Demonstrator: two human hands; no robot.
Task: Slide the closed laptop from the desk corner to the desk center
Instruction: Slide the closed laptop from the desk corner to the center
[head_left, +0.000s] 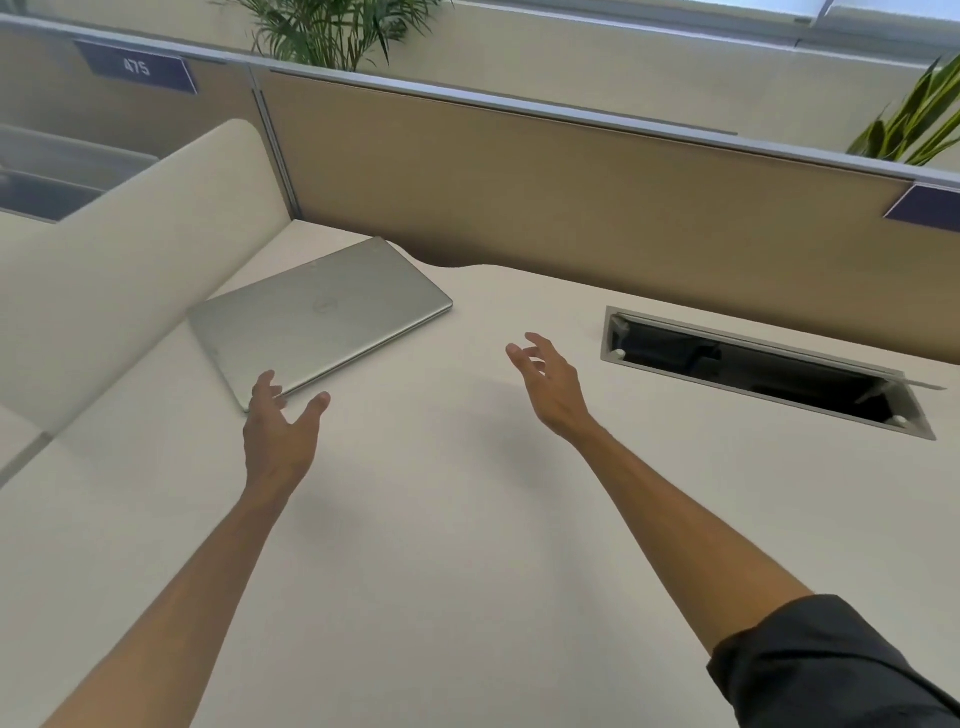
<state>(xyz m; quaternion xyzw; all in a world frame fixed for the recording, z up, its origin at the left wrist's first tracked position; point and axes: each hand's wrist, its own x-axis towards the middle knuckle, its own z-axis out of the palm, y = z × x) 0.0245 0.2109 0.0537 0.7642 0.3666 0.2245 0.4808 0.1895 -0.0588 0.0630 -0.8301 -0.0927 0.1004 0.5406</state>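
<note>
A closed silver laptop (319, 317) lies flat in the far left corner of the white desk (441, 519), turned at an angle. My left hand (280, 431) is open at the laptop's near corner, fingers spread, with the fingertips at or just over its edge. My right hand (548, 387) hovers open above the desk to the right of the laptop, well apart from it, fingers loosely curled and holding nothing.
A tan partition (571, 197) backs the desk and a white curved divider (130, 249) bounds its left side. An open cable tray (763, 371) is sunk into the desk at the right. Plants (332, 31) stand behind the partition.
</note>
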